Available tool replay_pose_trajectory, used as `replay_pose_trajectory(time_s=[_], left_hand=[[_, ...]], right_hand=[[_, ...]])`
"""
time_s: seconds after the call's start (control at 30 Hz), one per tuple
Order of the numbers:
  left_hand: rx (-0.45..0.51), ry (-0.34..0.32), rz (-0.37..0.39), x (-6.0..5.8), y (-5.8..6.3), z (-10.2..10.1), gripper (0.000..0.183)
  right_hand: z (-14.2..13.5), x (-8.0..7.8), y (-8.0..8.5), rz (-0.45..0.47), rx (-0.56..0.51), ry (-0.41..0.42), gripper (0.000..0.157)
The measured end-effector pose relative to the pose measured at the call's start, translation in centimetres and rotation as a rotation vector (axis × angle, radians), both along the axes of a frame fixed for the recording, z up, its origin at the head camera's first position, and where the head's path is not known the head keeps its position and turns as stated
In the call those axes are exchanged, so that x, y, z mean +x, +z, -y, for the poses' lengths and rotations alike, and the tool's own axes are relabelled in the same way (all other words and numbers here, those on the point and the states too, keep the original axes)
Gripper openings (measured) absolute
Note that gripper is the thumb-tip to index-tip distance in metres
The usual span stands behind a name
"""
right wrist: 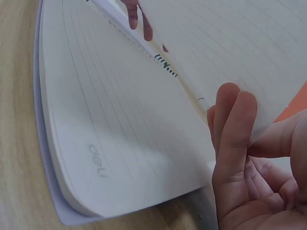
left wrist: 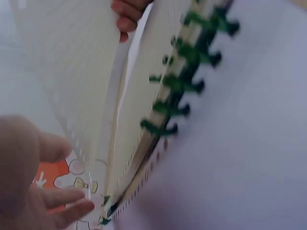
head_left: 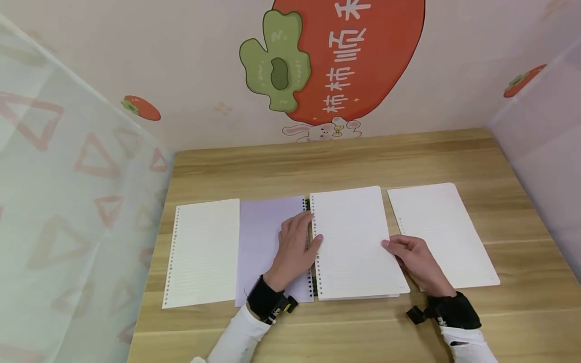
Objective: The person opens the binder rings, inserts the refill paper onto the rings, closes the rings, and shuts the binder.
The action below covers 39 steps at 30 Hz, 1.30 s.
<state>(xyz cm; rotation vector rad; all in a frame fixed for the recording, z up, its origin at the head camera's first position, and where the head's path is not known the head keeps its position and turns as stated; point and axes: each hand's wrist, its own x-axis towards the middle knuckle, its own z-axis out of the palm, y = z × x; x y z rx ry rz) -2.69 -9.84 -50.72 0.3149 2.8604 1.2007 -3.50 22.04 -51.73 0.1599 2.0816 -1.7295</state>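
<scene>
A loose-leaf binder lies open, its purple cover (head_left: 260,242) flat on the left and green rings (left wrist: 180,81) along the spine. Above its stacked pages (right wrist: 110,120) is a lined, punched sheet (head_left: 349,242), raised off the stack. My right hand (head_left: 419,262) pinches this sheet by its right edge between thumb and fingers (right wrist: 235,120). Across the purple cover reaches my left hand (head_left: 292,252), thumb and fingers spread at the sheet's punched left edge. In the left wrist view its fingers (left wrist: 72,206) look fairly straight, beside that edge.
Another punched sheet (head_left: 201,252) lies left of the purple cover, overlapping it. To the right, under my right wrist, lies another white sheet (head_left: 454,237). The wooden table (head_left: 336,161) meets a printed wall behind and pale side panels.
</scene>
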Motion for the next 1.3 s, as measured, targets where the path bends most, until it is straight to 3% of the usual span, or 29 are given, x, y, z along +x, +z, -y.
replay_pose_trajectory(time_s=[0.17, 0.4, 0.97, 1.17, 1.3], left_hand=[[-0.118, -0.087, 0.006, 0.2, -0.1, 0.8, 0.060], [-0.202, -0.108, 0.003, 0.3, -0.2, 0.8, 0.061], [-0.211, -0.135, -0.010, 0.5, -0.4, 0.6, 0.060], [-0.170, -0.126, 0.010, 2.2, 0.1, 1.2, 0.055], [-0.170, -0.175, 0.028, 3.6, 0.5, 1.5, 0.050]], right_hand=[[0.2, -0.4, 0.0, 0.001, 0.025, 0.008, 0.047], [0.3, -0.8, 0.0, -0.014, 0.037, 0.029, 0.047], [0.0, -0.9, 0.5, 0.032, 0.026, 0.024, 0.053], [0.3, -0.4, 0.4, 0.063, 0.026, 0.023, 0.051], [0.2, -0.2, 0.5, 0.039, 0.081, 0.048, 0.048]])
